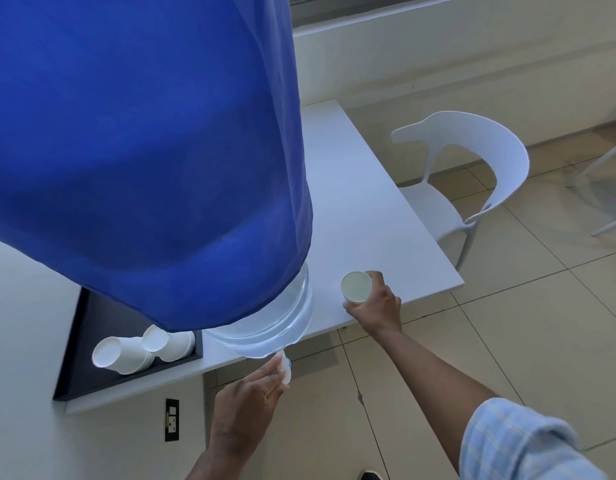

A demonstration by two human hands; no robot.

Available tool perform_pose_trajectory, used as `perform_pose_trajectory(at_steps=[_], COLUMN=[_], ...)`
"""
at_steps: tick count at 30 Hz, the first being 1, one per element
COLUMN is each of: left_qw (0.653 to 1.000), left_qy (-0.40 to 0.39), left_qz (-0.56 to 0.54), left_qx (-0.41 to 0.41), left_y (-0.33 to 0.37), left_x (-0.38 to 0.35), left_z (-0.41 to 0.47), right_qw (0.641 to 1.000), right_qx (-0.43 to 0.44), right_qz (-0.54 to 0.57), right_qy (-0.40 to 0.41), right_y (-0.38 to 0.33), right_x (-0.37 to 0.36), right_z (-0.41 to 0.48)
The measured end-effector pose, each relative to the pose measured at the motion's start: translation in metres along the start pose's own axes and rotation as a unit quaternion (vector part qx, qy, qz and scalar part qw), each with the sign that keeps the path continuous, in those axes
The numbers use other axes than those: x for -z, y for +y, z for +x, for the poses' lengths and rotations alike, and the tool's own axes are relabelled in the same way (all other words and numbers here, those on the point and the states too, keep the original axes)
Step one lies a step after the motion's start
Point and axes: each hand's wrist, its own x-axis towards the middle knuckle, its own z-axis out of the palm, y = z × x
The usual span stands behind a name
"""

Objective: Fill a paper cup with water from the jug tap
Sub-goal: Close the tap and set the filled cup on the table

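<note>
A large water jug (282,320) stands on the white table (368,220), most of it under a blue cloth cover (143,150). Its white tap (285,367) sticks out over the table's front edge. My left hand (245,407) reaches up to the tap, fingertips touching it. My right hand (374,304) holds a white paper cup (355,286) upright over the table, to the right of the jug and apart from the tap. The cup's inside looks pale; I cannot tell whether it holds water.
A black tray (88,375) left of the jug holds two stacks of paper cups (133,353) lying on their sides. A white chair (472,188) stands beside the table's right edge. Tiled floor lies below, and a wall socket (172,419) sits under the table edge.
</note>
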Motion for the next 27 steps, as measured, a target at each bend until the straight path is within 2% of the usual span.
perform_pose_trajectory(at_steps=[7,14,20,27], left_qw=[0.999,1.0,0.993,0.995], left_qy=[0.0,0.001,-0.014,-0.057], left_qz=[0.04,0.028,0.116,0.075], left_qx=[-0.007,-0.006,-0.032,-0.01], left_y=[0.0,0.005,0.012,0.031], left_x=[0.002,0.004,0.011,0.035], left_z=[0.0,0.0,0.001,-0.002], right_qw=[0.999,0.998,0.992,0.997], right_qx=[0.0,-0.001,-0.017,-0.005], right_qz=[0.003,0.016,0.037,0.027], right_qy=[-0.033,-0.066,-0.121,-0.067], right_y=[0.004,0.012,0.01,-0.016], right_x=[0.009,0.028,0.047,0.07], right_z=[-0.006,-0.011,-0.017,-0.066])
